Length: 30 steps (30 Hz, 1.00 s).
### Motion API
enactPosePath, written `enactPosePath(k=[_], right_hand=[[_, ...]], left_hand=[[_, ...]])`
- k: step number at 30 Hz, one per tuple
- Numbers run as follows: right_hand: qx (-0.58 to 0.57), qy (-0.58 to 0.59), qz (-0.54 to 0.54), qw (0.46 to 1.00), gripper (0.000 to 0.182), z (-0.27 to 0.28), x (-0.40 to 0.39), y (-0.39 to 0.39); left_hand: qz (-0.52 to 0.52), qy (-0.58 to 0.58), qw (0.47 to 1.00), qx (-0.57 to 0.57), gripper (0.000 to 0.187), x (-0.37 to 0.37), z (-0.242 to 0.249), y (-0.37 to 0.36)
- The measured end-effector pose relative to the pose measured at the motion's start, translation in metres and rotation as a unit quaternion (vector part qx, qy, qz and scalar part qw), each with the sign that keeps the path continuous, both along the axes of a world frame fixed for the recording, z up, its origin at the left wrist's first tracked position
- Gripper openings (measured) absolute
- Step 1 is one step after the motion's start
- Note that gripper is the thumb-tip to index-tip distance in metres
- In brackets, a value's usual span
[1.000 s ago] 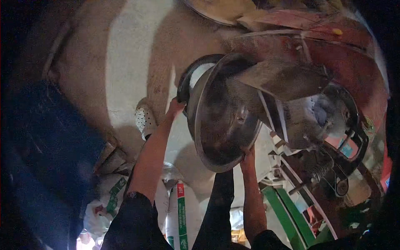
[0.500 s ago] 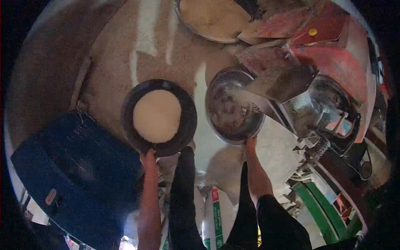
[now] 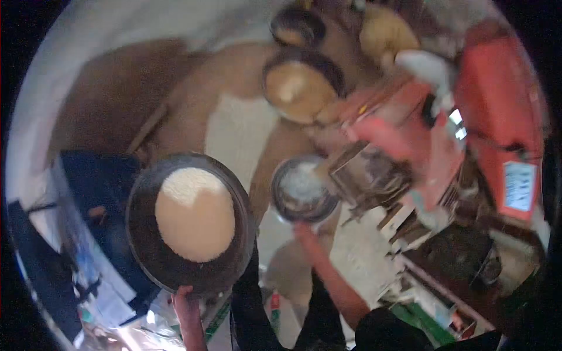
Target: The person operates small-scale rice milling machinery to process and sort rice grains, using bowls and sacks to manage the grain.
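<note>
My left hand (image 3: 184, 297) grips the near rim of a wide dark pan (image 3: 175, 272), which is raised and holds a mound of pale grain (image 3: 196, 225), whiter at its far end. With its fingers at the near rim, my right hand (image 3: 303, 229) holds a smaller metal bowl (image 3: 305, 213). That bowl sits under the dusty outlet (image 3: 372, 175) of a red machine (image 3: 433, 140), and some whitish material shows in it. The fingers of both hands are partly hidden by the rims.
Beyond the machine's outlet stands a basin (image 3: 336, 70) of tan material, with a smaller dark bowl (image 3: 297, 26) behind it. Dark blue cloth (image 3: 105, 199) lies at the left. A wooden frame with green parts (image 3: 421, 322) is at the lower right.
The view has shifted, showing more of the floor and the red machine. The dark pan appears larger and nearer, with my left hand lower on its rim. The right-hand bowl remains by the outlet.
</note>
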State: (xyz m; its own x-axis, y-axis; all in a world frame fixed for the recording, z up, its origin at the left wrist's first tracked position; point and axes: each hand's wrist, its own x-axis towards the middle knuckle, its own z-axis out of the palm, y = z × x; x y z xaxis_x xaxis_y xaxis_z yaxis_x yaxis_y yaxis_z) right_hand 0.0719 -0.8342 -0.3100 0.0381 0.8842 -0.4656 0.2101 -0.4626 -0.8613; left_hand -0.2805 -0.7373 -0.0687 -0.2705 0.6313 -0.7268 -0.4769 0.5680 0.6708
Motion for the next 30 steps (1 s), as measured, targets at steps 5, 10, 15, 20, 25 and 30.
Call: enactPosePath(k=[5, 10, 15, 20, 25, 30], right_hand=[[-0.101, 0.338, -0.171, 0.92, 0.055, 0.333, -0.026, 0.094], [0.008, 0.252, -0.068, 0.965, 0.059, 0.506, -0.028, 0.148], [0.102, 0.253, 0.064, 0.96, 0.063, 0.588, -0.115, 0.192], [0.093, 0.367, 0.143, 0.914, 0.052, 0.61, -0.274, 0.256], [0.13, 0.256, 0.162, 0.944, 0.044, 0.574, -0.457, 0.296], [-0.008, 0.253, 0.312, 0.916, 0.051, 0.561, -0.557, 0.282]], left_hand=[[-0.002, 0.001, 1.0, -0.001, 0.04, 0.018, 0.135, -0.061], [0.014, 0.249, 0.967, -0.058, 0.04, 0.036, 0.32, -0.06], [0.195, 0.231, 0.95, 0.081, 0.054, -0.032, 0.427, -0.054], [0.373, 0.327, 0.853, 0.163, 0.033, -0.109, 0.485, -0.043], [0.307, 0.621, 0.699, 0.174, 0.044, -0.163, 0.532, 0.003], [0.4, 0.582, 0.705, 0.061, 0.05, -0.186, 0.577, 0.095]])
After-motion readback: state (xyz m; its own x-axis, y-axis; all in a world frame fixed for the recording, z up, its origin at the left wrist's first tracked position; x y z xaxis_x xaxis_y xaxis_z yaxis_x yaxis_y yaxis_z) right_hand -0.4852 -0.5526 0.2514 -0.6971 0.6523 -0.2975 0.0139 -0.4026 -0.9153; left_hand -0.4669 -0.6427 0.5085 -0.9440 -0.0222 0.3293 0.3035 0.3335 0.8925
